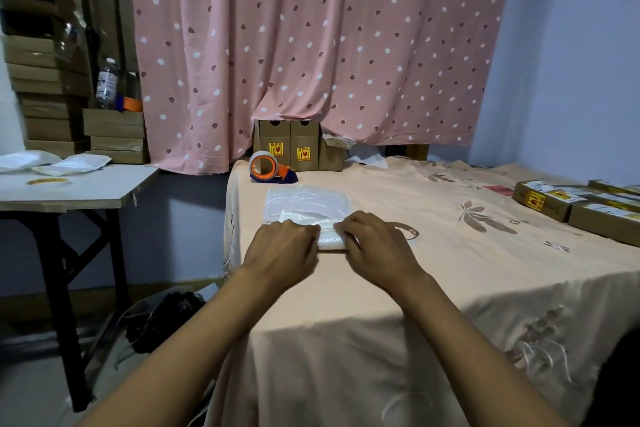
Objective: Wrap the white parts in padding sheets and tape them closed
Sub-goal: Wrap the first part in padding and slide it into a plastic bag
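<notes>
We see padding sheet (pixel 306 199) on peach cloth (pixel 433 253), near cloth's left edge, its near end rolled up. Our left hand (pixel 282 246) and right hand (pixel 375 243) side by side on roll, fingers curled over it, gripping. White part hidden from us. Tape dispenser (pixel 268 168) just beyond sheet, before cardboard boxes (pixel 291 146)

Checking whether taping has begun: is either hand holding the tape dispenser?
No: the tape dispenser sits beyond the padding sheet, which the left hand and right hand both hold.
</notes>
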